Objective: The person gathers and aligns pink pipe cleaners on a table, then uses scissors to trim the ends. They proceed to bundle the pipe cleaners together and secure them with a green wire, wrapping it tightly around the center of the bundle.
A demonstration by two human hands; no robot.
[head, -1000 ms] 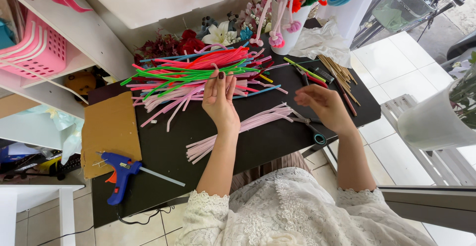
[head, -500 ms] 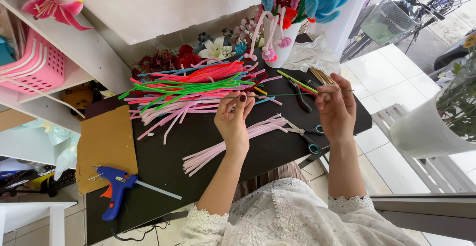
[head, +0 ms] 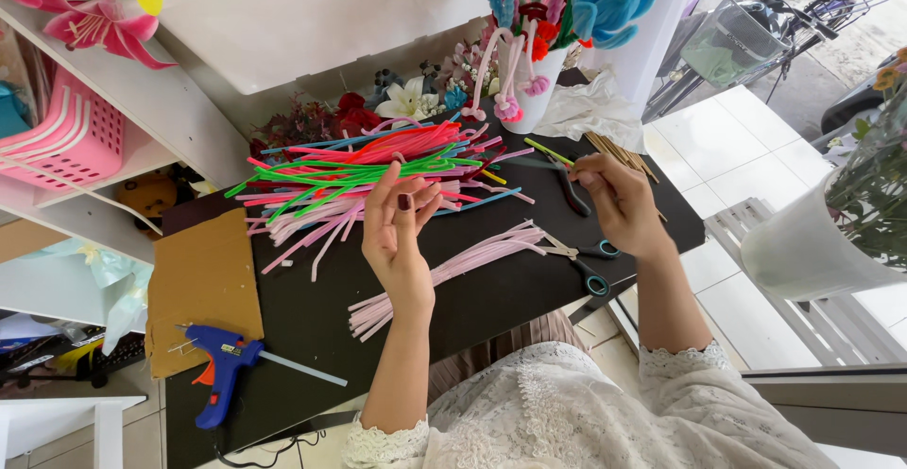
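Observation:
My left hand (head: 402, 238) is raised above the black table (head: 312, 332), fingertips drawn together beside a heap of green, pink, red and blue pipe cleaners (head: 350, 171). Whether it pinches anything is hidden. My right hand (head: 619, 200) is closed on one end of a yellow-green pipe cleaner (head: 546, 152) that points left toward the heap. A bundle of pale pink pipe cleaners (head: 453, 271) lies on the table between and below both hands. Blue-handled scissors (head: 586, 261) rest just under my right wrist.
Dark pliers (head: 567, 186) lie by the right hand. A blue glue gun (head: 222, 365) rests against a cardboard sheet (head: 203, 280) at the left. A white vase of pipe-cleaner flowers (head: 539, 86), artificial blooms and a pink basket (head: 66, 138) stand behind. Wooden sticks (head: 614, 153) lie at the right.
Both hands have lifted off the table. The right hand picked up the yellow-green pipe cleaner and the left hand rose beside the coloured heap.

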